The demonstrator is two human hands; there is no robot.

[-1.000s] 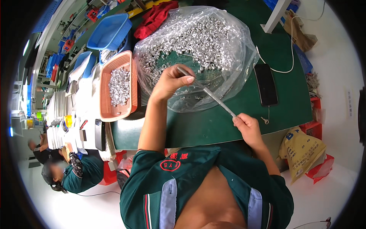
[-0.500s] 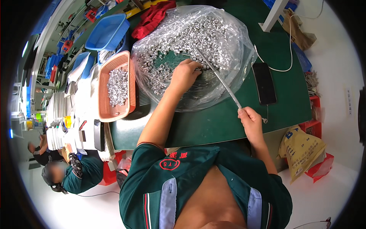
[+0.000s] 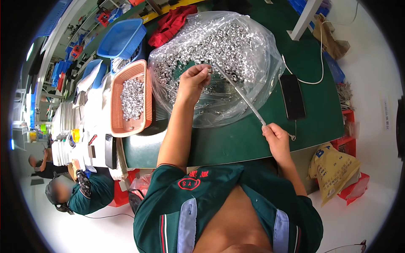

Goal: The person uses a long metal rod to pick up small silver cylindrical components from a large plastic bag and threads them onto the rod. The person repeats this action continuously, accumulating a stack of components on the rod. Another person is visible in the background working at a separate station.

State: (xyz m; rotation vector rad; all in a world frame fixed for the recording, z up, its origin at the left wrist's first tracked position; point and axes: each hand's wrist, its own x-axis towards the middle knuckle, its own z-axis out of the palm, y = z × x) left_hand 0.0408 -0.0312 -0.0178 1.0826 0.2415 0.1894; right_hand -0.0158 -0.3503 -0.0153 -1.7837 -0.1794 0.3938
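Rod (image 3: 241,92), silvery and thin, slants up and leftward from the right hand (image 3: 276,140), whose fingers are wrapped about its near end; its far end is beside the left hand (image 3: 195,84), over the bag (image 3: 221,121). The left thumb and finger are pinched together on a small silvery piece (image 3: 209,71). All this is above a green table (image 3: 228,148) with a dull shine. To the right of the grip lies a dark phone (image 3: 292,98); to its left, a pinkish basket (image 3: 148,99) with more pieces; farther off, a blue basin (image 3: 122,40) and a red cloth (image 3: 174,26). Behind the basket, at another bench, sits a co-worker (image 3: 93,190); a yellowish sack (image 3: 334,169) stands past the right forearm.

The right fingers cover the rod's near end, and its far tip melts into the glitter. The pinched piece's shape is hard to make out. Glasses (image 3: 352,248) are cut off at the lower edge.
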